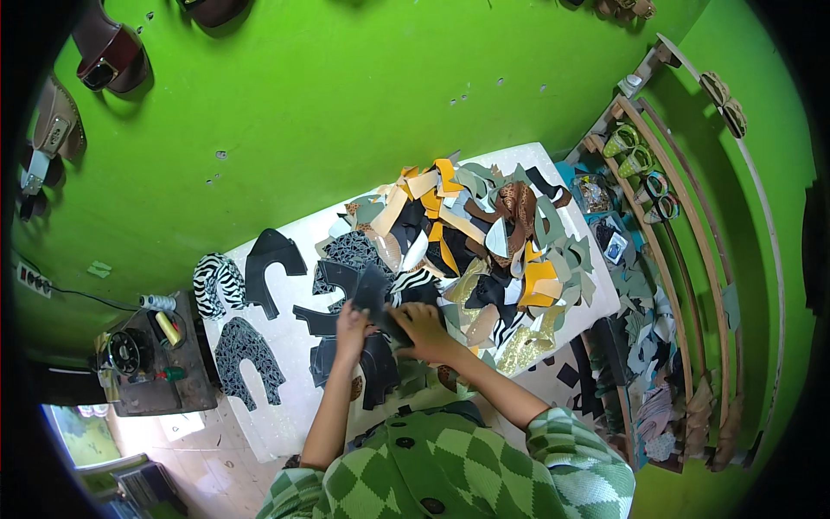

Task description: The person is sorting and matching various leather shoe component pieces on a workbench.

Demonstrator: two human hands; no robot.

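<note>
Evidently, left hand (350,327) and right hand (421,333) both pinch a dark cut piece (373,298); the scrap heap (484,251) at two o'clock may slide if nudged.

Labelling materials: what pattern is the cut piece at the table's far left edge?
Black-and-white zebra stripes on the cut piece, clearest in the head view, left of the plain black pieces.

A zebra-striped shoe piece (218,284) lies near a sewing machine (130,352), below green wall-hung belts (108,54).

To my right, beside the worktop (285,424), a small rectangular packet (615,247) with a blue edge and pale face lies among clutter.
</note>
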